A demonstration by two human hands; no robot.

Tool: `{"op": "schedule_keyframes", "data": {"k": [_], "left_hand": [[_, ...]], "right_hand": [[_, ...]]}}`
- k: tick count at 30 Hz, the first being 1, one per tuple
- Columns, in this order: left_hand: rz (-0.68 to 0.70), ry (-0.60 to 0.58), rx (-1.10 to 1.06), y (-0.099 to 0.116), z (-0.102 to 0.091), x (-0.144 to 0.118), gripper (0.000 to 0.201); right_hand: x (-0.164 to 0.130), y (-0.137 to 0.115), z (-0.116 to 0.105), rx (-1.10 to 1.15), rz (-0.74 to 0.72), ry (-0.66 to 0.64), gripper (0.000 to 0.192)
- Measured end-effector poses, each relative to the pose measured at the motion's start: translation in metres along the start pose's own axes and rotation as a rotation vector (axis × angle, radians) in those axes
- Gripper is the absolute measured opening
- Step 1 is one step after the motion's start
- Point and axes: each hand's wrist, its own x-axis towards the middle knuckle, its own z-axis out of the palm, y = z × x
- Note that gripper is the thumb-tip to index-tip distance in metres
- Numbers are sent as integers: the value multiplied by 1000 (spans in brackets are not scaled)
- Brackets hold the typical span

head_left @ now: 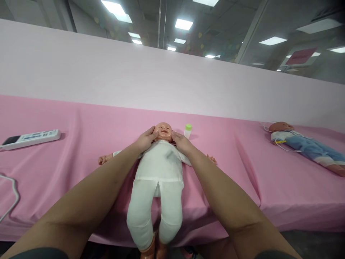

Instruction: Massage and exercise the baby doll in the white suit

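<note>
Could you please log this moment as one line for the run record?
left hand: on doll head | right hand: on doll head | doll: supine, pink table

Tabletop (81,144) draped in pink cloth, creased, hanging over near edge. On it, centre: baby doll (159,172) in white suit, on back, feet past edge. Just beside doll's head: small bottle (188,130), green cap, upright. Far left: white remote (31,139), flat. Left edge: white cable (12,194). Far right: second doll (304,145), blue clothes, on back.
</note>
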Motion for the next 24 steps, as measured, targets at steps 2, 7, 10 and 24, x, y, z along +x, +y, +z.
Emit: {"op": "schedule_keyframes", "data": {"k": [2,7,10,24], "left_hand": [[-11,-25,-59,-3,-1,3,72],[-27,-41,-102,-8,-4,9,57],[2,-44,-47,-5,-6,7,60],[34,-81,184,2,-9,-1,78]], "right_hand": [[5,8,0,33,8,18,53],[6,8,0,-92,-32,62,54],[-2,-1,1,-235,-32,94,58],[-4,-5,3,-358,-17,111,69]]}}
